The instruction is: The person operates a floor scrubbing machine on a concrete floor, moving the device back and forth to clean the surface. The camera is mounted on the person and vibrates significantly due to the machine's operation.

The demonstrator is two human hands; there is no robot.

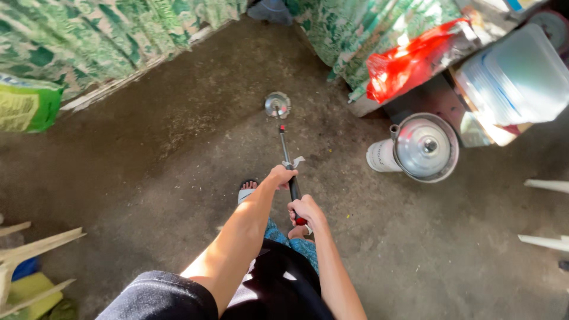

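Note:
I hold a long thin pole tool (285,148) out in front of me, pointing away over the concrete floor. A round shiny metal disc head (277,105) sits at its far end, low near the ground. My left hand (281,176) grips the shaft higher up, beside a small white tag. My right hand (305,210) is closed on the black and red handle nearer my body. My sandalled foot (247,191) shows just left of the shaft.
A metal pot with a lid (425,147) stands on the floor to the right, next to a white container (382,156). A red plastic bag (409,62) and clear tubs (517,80) lie beyond. Green patterned cloth (89,35) hangs at the back; white chair legs (35,246) stand left.

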